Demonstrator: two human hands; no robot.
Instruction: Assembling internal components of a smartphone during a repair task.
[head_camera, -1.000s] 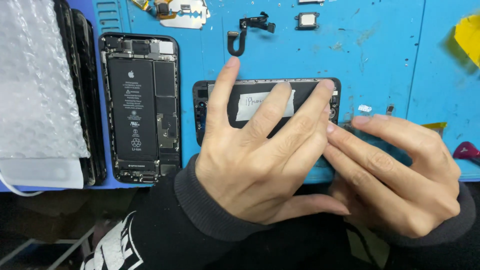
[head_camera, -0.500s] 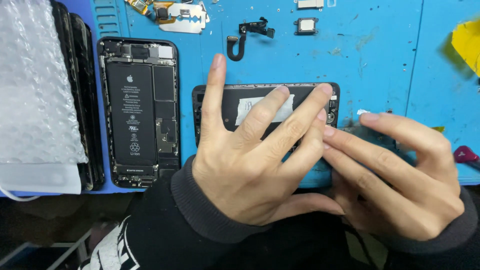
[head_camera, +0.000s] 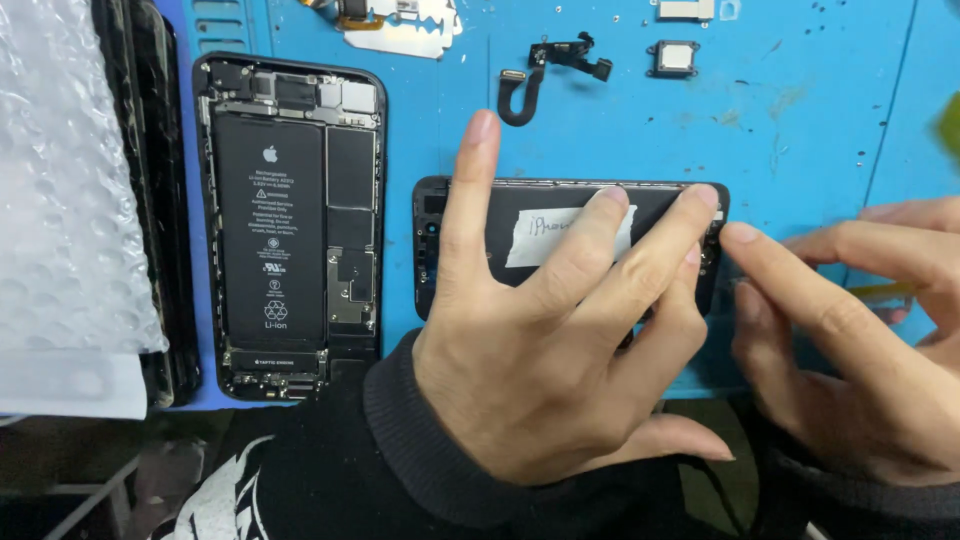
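A black phone panel (head_camera: 470, 200) with a white paper label (head_camera: 535, 235) lies sideways on the blue mat (head_camera: 800, 140). My left hand (head_camera: 550, 350) is spread flat over it and presses it down. The index finger points up past the panel's top edge, and the other fingers reach its right end. My right hand (head_camera: 850, 340) comes in from the right. Its index fingertip and thumb tip rest against the panel's right end, and nothing shows inside that hand. Much of the panel is hidden under my left hand.
An opened phone body (head_camera: 290, 220) with its battery showing lies to the left. Further left are dark phone panels (head_camera: 150, 200) and bubble wrap (head_camera: 60, 200). A black flex cable (head_camera: 545, 75), a small square part (head_camera: 675, 58) and other loose parts lie along the mat's top.
My left index finger has swung left, away from the other fingers, and now points straight up. My right hand has shifted slightly right along the panel's end. The view has shifted.
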